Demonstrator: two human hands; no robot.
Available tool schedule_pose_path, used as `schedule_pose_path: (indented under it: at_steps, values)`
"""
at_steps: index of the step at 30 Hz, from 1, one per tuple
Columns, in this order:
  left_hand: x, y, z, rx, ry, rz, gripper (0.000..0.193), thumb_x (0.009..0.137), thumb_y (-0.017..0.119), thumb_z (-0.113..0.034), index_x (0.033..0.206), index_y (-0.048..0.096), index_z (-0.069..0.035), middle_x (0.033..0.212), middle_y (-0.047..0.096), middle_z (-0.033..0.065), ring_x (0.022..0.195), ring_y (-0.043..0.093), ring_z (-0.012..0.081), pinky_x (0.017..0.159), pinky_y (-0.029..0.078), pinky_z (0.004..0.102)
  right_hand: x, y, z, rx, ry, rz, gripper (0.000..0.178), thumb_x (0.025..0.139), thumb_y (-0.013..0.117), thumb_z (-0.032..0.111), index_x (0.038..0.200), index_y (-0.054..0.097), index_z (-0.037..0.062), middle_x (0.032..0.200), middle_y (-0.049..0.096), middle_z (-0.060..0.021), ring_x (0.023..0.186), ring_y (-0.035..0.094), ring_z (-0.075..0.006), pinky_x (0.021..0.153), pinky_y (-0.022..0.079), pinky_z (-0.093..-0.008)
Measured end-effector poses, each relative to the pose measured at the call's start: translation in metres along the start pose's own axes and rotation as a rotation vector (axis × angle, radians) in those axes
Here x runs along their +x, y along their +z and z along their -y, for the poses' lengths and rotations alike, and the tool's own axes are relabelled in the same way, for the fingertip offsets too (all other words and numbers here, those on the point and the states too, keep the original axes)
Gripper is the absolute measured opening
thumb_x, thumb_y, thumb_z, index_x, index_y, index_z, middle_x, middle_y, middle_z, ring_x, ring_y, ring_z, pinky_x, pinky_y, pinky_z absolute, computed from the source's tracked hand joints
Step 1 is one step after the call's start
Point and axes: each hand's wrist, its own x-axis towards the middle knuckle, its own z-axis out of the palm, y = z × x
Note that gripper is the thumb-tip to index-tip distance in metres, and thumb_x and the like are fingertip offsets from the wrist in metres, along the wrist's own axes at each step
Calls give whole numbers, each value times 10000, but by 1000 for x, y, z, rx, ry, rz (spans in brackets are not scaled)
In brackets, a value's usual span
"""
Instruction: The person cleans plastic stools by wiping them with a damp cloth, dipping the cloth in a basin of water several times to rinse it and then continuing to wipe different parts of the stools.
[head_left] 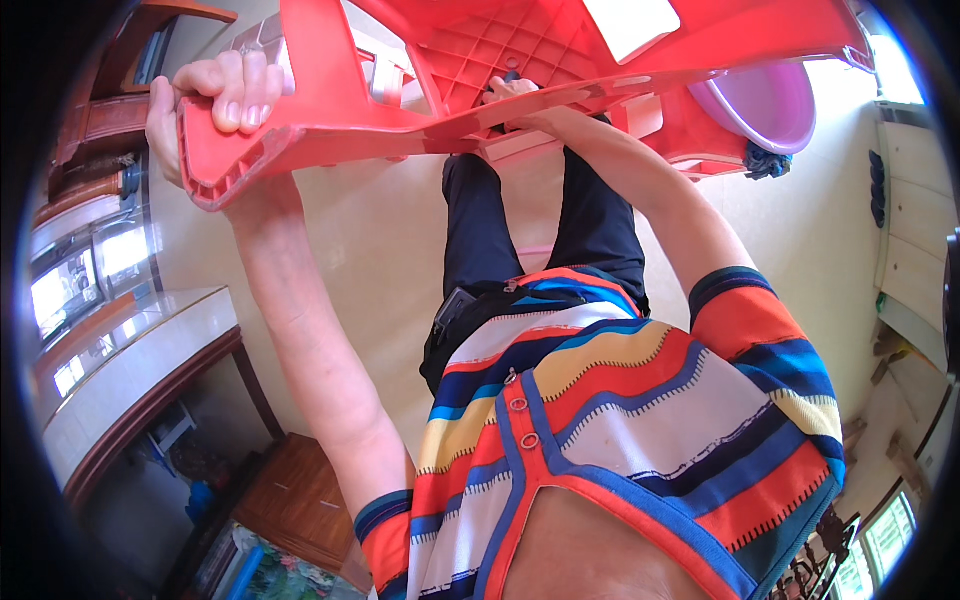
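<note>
A large red plastic chair (350, 140) is held tilted in front of me, with the crisscross ribs of its underside showing. My left hand (228, 92) is wrapped round the end of one of its legs at the upper left, fingers curled over the edge. Inside the chair, against the ribbed part, is my right hand (512, 92), its fingers bent. A bit of something dark shows beside those fingers, too small to name. The chair's edge hides part of the right wrist.
To the right, a pink-purple basin (790, 115) has a dark blue cloth (768, 161) at its lower rim. Another red plastic piece of furniture (680, 135) stands beside it. On the left are a white-topped counter (150, 330) and a brown wooden cabinet (300, 500). Pale floor lies below.
</note>
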Motion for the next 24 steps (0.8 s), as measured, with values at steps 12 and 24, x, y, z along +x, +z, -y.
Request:
schedule_pose_path:
  at_steps: [12, 24]
  values:
    - [1, -2, 2, -25, 19, 26, 486, 952, 239, -292, 761, 593, -20, 560, 440, 4, 544, 375, 123, 553, 334, 254, -1, -10, 11, 10, 145, -57, 164, 710, 619, 259, 720, 601, 96, 795, 583, -116, 655, 615, -251, 516, 452, -363]
    - [-1, -2, 0, -7, 27, -20, 477, 943, 255, -299, 740, 592, -29, 548, 439, -4, 532, 375, 115, 555, 335, 248, 7, -3, 16, 61, 37, 176, 101, 681, 610, 166, 714, 590, 73, 694, 620, -135, 643, 634, -296, 547, 501, -387]
